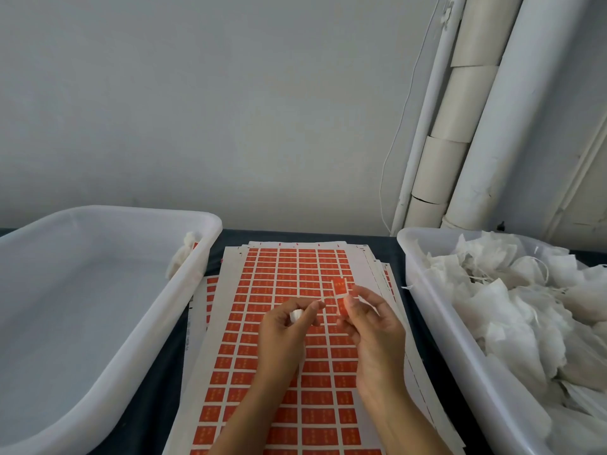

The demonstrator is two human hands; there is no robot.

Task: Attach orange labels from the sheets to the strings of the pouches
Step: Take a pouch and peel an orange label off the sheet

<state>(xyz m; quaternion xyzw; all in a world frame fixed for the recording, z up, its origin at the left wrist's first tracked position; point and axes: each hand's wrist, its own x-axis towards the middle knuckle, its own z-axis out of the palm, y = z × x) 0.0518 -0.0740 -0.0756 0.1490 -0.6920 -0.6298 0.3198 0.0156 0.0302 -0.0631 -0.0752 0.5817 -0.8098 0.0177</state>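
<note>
Left hand point(285, 326) curls round a pouch point(295, 316), pinching its string point(331, 297). Right hand point(371, 326) pinches an orange label point(341, 295) over the sheets point(289, 277). Bins flank closely: left bin point(98, 290), right bin point(423, 290).

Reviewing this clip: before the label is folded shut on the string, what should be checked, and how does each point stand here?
1. Peeled orange label held by right hand: ok.
2. String pinched by left hand: ok.
3. String reaches across the label: ok, a pale line crosses it.
4. Pouch secure in left hand: ok, tucked under the fingers.
5. String centred on the adhesive side: cannot tell.
6. Left bin has room for the finished pouch: ok.
</note>
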